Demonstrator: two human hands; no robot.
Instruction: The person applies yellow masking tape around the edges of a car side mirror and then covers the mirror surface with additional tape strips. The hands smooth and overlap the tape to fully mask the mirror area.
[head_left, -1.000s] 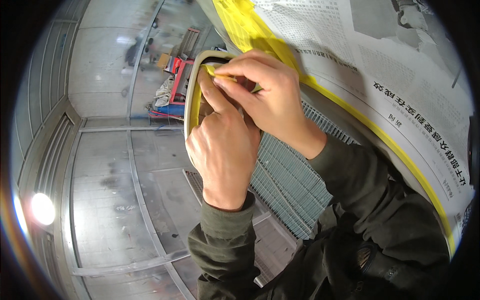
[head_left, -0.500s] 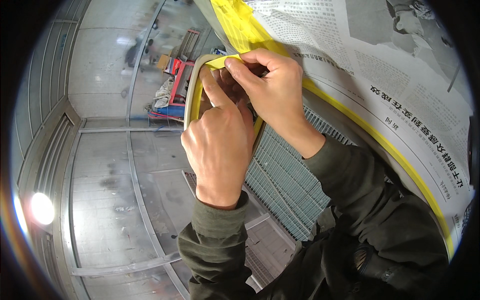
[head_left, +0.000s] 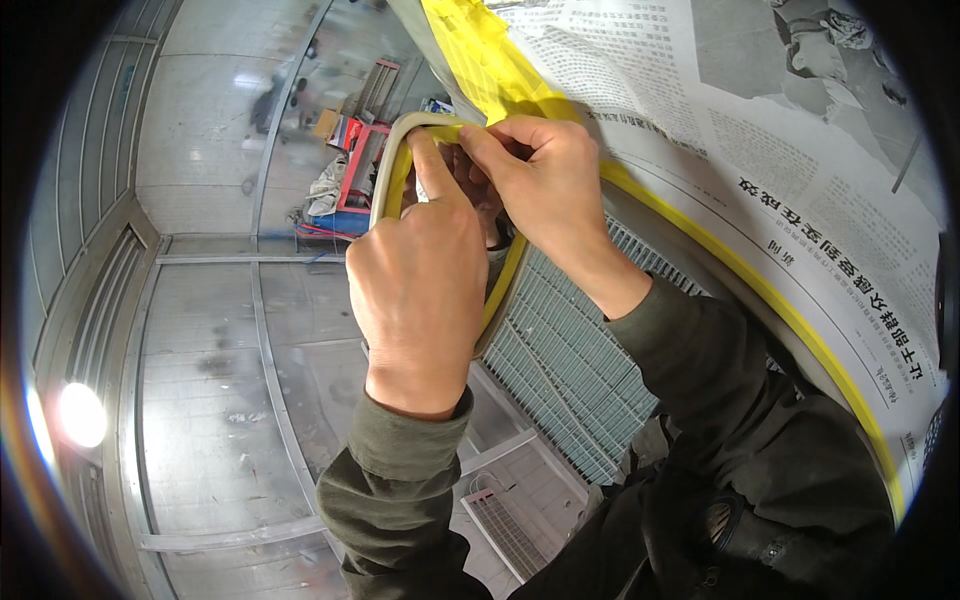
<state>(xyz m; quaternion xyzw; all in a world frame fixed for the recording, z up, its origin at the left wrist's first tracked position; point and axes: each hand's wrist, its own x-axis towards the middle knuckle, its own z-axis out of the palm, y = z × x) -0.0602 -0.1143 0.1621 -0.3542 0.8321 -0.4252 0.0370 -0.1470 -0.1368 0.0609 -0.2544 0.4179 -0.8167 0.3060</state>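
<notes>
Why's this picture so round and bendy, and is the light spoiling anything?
Head view: the fisheye lens bows the grey strips and leaves black corners; same view, the lamp at left burns out to white, with rainbow flare below it near the rim; same view, the left hand and right hand look fairly sharp.

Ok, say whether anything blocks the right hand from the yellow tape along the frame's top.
Nothing visible does: the right hand meets the yellow tape with its thumb. The left hand has its index finger near the beige frame's corner, left of that thumb, not between.
</notes>
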